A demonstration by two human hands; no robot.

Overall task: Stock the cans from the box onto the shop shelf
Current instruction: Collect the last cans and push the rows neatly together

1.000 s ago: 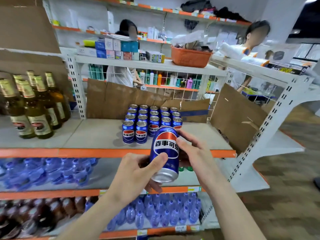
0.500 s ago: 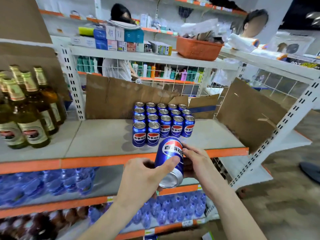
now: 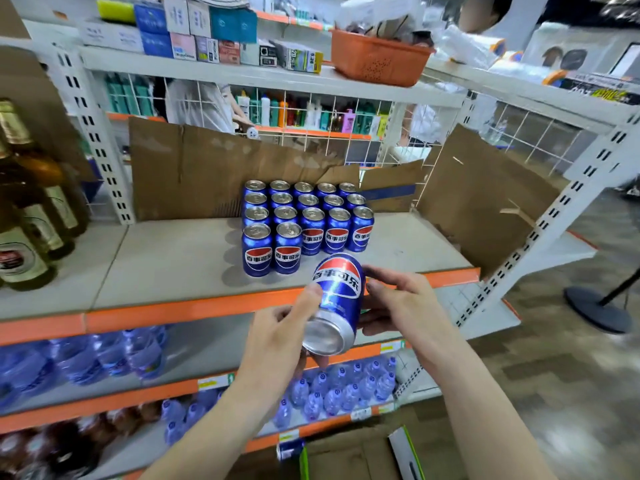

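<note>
Blue cola can (image 3: 337,299), held between both hands in front of the orange shelf edge (image 3: 194,308). Left hand (image 3: 277,341) curls its fingers and thumb round the can's lower left side; right hand (image 3: 398,306) pinches the upper right side with curled fingertips. Neither hand is empty. The can is tilted: its long axis runs from the silver base, which points down and back toward the person, up and away to the top, which leans toward the shelf.

Just beyond and above the grip, on the grey shelf board (image 3: 156,258), stands the block of stocked cans (image 3: 304,223), upright in neat rows. Its front row has only two cans, at the left. The open gap beside them lies directly ahead of the held can, slightly up. Judging from this, the can must be righted and set there; both hands are about equally near. Below the grip, at the bottom edge, the cardboard box (image 3: 346,455) sits open.
</note>
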